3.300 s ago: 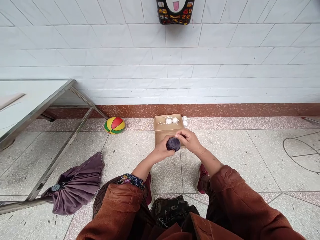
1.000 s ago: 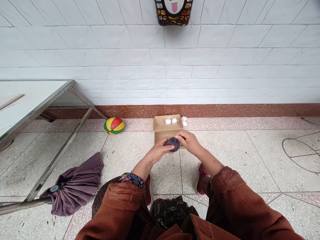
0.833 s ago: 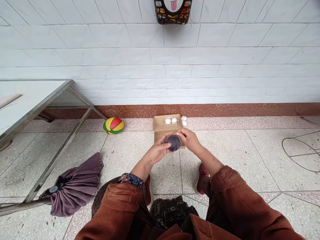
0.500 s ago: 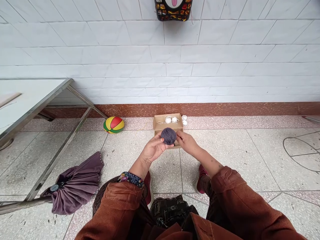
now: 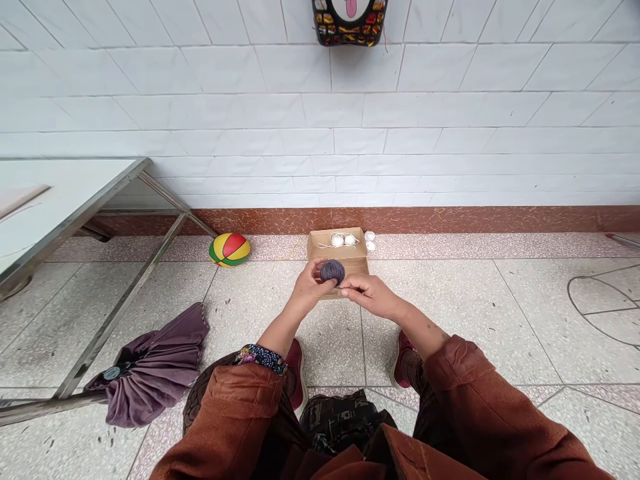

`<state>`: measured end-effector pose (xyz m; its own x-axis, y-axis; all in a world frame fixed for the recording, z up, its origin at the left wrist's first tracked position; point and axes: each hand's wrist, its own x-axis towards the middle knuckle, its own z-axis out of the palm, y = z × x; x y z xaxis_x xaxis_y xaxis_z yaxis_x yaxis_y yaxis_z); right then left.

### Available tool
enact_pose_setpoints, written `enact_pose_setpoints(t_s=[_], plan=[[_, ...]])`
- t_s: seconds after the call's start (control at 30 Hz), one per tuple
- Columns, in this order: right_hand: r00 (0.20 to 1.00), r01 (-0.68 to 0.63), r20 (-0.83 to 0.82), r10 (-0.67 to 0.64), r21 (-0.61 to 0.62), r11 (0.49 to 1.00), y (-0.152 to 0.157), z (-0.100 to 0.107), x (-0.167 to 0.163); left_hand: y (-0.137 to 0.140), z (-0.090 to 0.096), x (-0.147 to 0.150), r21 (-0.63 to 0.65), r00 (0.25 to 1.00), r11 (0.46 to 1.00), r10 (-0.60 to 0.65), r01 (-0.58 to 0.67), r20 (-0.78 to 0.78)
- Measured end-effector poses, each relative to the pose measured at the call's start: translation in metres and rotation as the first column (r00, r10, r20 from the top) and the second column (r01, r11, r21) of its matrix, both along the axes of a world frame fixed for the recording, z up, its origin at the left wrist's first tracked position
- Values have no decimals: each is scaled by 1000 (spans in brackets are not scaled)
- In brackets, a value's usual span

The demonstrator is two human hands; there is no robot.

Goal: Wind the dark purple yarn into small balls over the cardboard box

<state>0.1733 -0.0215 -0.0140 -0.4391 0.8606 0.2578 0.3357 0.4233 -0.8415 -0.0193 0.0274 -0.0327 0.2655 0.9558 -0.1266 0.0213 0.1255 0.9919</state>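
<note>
A dark purple-grey ball of yarn (image 5: pixel 332 271) rests in my left hand (image 5: pixel 311 288), its fingers and thumb wrapped round the ball's left side and underside. Close against the lower right of the ball, my right hand (image 5: pixel 369 293) is closed in a pinch on a short dark strand of the same yarn. Behind and below both hands is an open cardboard box (image 5: pixel 320 251) on the floor. White yarn balls (image 5: pixel 338 239) with loose white strands lie in its far part. My hands cover some of the near part.
More white balls (image 5: pixel 370 241) sit right of the box. A colourful ball (image 5: pixel 230 249) lies by the wall, left. A metal-framed table (image 5: pixel 107 190) and purple umbrella (image 5: pixel 155 373) are at left. A black bag (image 5: pixel 345 417) is between my feet. A wire frame (image 5: pixel 600 311) lies right.
My left hand has turned the yarn ball and shifted it slightly left. My right hand has moved down from the ball's right side to its lower right, pinching the strand.
</note>
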Motion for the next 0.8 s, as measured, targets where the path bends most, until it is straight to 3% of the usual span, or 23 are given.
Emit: enact_pose_setpoints(t_s=[0.13,0.23,0.3,0.37,0.47,0.6,0.7,0.8], plan=[[970,222,-107,-218,18,975,9,1,9,-9,1,-1,17,968,969,-245,246,-50],[934,341,-112,-340,-3,940,19,-9,13,-15,8,-1,42,879,884,-467,465,101],[932,350,-89,-352,-35,936,23,-18,11,-17,12,-1,63,833,857,-512,511,210],[939,339,-40,-342,-67,938,23,-26,7,-15,13,0,58,845,887,-455,459,281],[949,314,75,-307,-95,945,20,-31,1,-8,10,1,14,918,970,-235,244,320],[981,133,156,-115,-111,985,10,-26,-5,1,1,1,-49,975,998,41,-31,217],[990,-52,121,69,-140,989,3,-16,-7,4,-5,0,-35,993,994,103,-101,65],[994,-108,-20,106,-211,972,0,-5,-5,2,-8,0,-6,997,999,50,-50,-58]])
